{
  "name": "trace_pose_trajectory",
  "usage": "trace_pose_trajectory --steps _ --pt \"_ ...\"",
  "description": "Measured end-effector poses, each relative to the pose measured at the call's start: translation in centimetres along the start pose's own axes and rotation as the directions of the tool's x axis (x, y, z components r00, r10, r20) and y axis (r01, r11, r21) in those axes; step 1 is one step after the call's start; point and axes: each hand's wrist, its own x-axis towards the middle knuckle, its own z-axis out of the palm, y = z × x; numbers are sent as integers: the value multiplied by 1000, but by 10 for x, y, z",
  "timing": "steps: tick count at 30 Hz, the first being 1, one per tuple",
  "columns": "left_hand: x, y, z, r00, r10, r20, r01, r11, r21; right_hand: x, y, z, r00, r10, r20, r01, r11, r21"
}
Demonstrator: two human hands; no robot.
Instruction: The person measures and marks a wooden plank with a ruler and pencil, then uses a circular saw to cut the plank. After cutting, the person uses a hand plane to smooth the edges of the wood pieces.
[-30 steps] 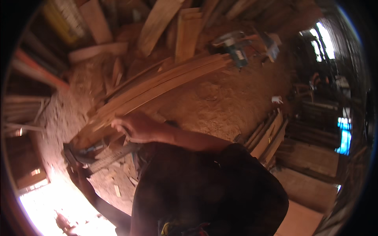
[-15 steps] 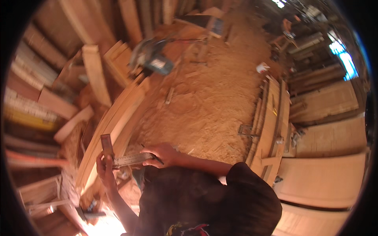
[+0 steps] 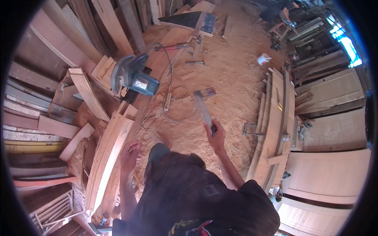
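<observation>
The person's right hand (image 3: 216,136) is gripping the near end of a metal square (image 3: 202,107), its fingers wrapping around the blade; a dark bit is showing at the grip, too small to tell what it is. The square is pointing away from the body, its thick stock sitting crosswise at the far end. It is hanging over the middle of the sawdust-covered floor (image 3: 232,78), between the left and right edges. The left hand (image 3: 130,155) is hovering well apart from the square, near the right edge of a stack of long boards (image 3: 106,159); its fingers are curling inward, and one cannot tell whether they are holding anything. By the far end of that stack a blue power saw (image 3: 136,74) is resting. Farther out, past the square, a small tool (image 3: 195,62) is lying on the floor, and a white cup (image 3: 263,59) is sitting toward the far right corner. Along the floor's right edge long planks (image 3: 269,126) are lying, with a yellow-handled tool (image 3: 280,106) resting on their far half. Beyond them broad pale panels (image 3: 327,173) are lying, while at the far left corner tall boards (image 3: 113,27) are leaning
</observation>
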Motion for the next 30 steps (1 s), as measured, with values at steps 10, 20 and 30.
trace_pose_trajectory --steps 10,20,30 --pt "83 65 47 979 103 178 -113 993 42 149 14 48 988 -157 -15 153 977 -150" --pt "78 62 46 996 34 -88 -33 999 10 380 -32 153 950 -246 189 295 907 -299" --pt "123 122 137 936 -141 -322 108 987 -118 473 19 222 912 -203 355 309 910 -276"
